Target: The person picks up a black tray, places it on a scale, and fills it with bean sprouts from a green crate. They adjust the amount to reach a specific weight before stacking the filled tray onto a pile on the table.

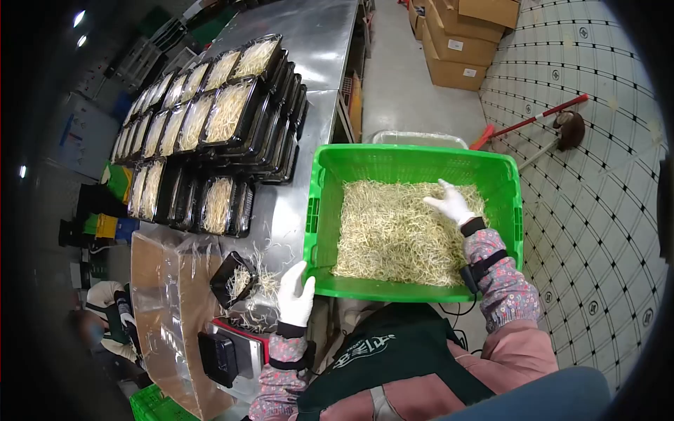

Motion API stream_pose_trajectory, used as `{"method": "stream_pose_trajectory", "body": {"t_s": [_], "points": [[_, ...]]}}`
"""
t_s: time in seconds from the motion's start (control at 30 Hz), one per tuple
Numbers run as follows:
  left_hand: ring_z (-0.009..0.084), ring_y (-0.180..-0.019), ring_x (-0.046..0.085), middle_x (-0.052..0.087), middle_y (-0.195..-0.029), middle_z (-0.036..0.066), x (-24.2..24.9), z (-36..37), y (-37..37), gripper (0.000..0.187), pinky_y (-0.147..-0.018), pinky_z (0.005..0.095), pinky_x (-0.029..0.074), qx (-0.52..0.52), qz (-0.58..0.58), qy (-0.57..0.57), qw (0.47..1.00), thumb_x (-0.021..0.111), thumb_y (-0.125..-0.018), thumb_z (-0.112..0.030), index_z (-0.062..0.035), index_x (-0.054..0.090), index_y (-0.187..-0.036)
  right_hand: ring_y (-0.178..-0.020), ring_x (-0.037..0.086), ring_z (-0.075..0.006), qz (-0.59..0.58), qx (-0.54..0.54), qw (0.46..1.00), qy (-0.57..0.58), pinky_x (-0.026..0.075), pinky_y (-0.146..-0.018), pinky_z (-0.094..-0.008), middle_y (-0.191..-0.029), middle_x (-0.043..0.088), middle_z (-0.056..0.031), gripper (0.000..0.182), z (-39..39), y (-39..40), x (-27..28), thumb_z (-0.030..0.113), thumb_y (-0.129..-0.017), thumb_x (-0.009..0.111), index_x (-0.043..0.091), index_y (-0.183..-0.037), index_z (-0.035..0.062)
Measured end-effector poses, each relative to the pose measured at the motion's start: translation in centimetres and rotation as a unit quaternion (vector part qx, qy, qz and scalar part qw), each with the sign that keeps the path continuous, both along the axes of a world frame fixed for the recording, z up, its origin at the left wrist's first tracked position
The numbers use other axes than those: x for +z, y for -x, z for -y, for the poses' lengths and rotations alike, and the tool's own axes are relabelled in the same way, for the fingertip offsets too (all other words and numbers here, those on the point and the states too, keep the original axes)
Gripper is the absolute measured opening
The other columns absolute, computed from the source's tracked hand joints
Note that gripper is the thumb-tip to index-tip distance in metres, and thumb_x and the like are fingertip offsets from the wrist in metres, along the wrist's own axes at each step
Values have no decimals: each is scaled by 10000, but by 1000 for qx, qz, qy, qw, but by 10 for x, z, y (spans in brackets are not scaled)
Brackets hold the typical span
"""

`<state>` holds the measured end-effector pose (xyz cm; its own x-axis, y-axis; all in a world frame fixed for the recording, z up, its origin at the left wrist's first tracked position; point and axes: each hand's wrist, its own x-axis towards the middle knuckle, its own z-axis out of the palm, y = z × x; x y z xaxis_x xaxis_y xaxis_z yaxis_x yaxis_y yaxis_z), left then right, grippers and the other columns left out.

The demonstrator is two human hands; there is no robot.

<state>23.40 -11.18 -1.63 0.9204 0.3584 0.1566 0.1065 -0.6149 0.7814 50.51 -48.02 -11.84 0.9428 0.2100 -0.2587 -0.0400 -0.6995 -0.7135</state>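
Note:
A green plastic crate (414, 156) stands in front of me, its bottom covered with pale bean sprouts (393, 231). My right hand (451, 202), in a white glove, reaches over the sprouts at the crate's right side with fingers spread. At the crate's lower left corner is my left hand (296, 296), also white-gloved, thumb apart from the fingers and holding nothing. Beside it a tilted black tray (223, 279) contains some sprouts, with loose strands scattered around. Closer to me, a scale (247, 354) with a red edge carries another black tray (216, 359).
Black trays packed with sprouts (228, 112) are stacked high on the steel table (309, 42). A cardboard box (158, 302) lined with clear plastic is at left, a person (109, 319) beyond it. Cartons (453, 52) and a red-handled tool (537, 116) are on the right.

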Motion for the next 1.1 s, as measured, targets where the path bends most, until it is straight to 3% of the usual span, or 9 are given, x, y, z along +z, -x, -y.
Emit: {"method": "stream_pose_trajectory", "body": {"t_s": [0.17, 0.23, 0.3, 0.43, 0.57, 0.73, 0.9, 0.93, 1.1], "points": [[302, -1001, 612, 691, -1052, 104, -34, 28, -48, 317, -906, 395, 469, 18, 13, -213, 977, 713, -758, -83, -74, 693, -1075, -1333, 415, -388, -89, 183, 977, 64, 346, -1106, -368, -1414, 417, -319, 1077, -113, -45, -72, 609, -688, 735, 371, -1392, -120], [297, -957, 615, 694, -1034, 98, -43, 32, -54, 308, -883, 398, 473, 46, 9, -215, 976, 713, -736, -61, -76, 697, -1043, -1349, 400, -370, -273, 268, 913, 140, 332, -1113, -390, -1453, 391, -286, 1135, -153, -68, -69, 666, -644, 738, 365, -1419, -74], [293, -937, 617, 695, -1005, 87, -47, 33, -56, 290, -864, 398, 482, 45, 23, -230, 972, 715, -714, -30, -82, 696, -999, -1372, 374, -349, -160, 198, 964, 84, 317, -1114, -410, -1470, 360, -291, 1196, -178, -64, -165, 657, -632, 757, 295, -1434, -101], [290, -910, 611, 686, -1003, 71, -51, 34, -58, 276, -837, 395, 487, 49, 19, -240, 969, 724, -698, -4, -95, 687, -955, -1387, 341, -372, -245, 199, 946, 80, 301, -1127, -413, -1485, 331, -295, 1273, -224, -53, -155, 638, -591, 802, 222, -1467, -82], [276, -1036, 547, 668, -1065, 44, -56, 34, -53, 279, -935, 394, 421, 53, 4, -197, 979, 712, -731, 10, -121, 683, -976, -1332, 387, -436, -78, 238, 940, 233, 273, -1110, -565, -1431, 385, -296, 1331, -249, 4, -110, 561, -531, 867, 167, -1485, -49], [277, -1065, 524, 664, -1059, 25, -51, 35, -51, 293, -955, 389, 402, 30, -12, -206, 978, 713, -721, 19, -133, 680, -970, -1333, 384, -415, -30, 237, 939, 246, 287, -1074, -621, -1455, 373, -237, 1259, -246, 10, -148, 476, -574, 866, 157, -1514, 29], [256, -974, 567, 665, -1027, -12, -47, 32, -56, 288, -839, 384, 451, 21, 4, -250, 968, 724, -685, -21, -164, 685, -932, -1170, 566, -350, -75, 211, 955, 195, 453, -916, -537, -1262, 577, -209, 701, -250, -1, -172, 233, -684, 739, 479, -1306, 41], [251, -995, 565, 664, -1032, -26, -49, 31, -54, 299, -843, 379, 441, 17, 6, -237, 971, 729, -681, -24, -170, 688, -937, -995, 652, -327, 5, 189, 967, 172, 497, -826, -485, -1036, 671, -196, 499, -244, 3, -173, 170, -705, 664, 547, -1171, 38], [292, -1072, 527, 661, -1070, 11, -41, 33, -51, 335, -972, 405, 400, 11, -9, -191, 981, 714, -685, 44, -140, 685, -964, -897, 663, -380, -145, 187, 962, 133, 522, -801, -444, -913, 678, -253, 666, -214, -23, -110, 232, -699, 691, 494, -1287, -11]]}}
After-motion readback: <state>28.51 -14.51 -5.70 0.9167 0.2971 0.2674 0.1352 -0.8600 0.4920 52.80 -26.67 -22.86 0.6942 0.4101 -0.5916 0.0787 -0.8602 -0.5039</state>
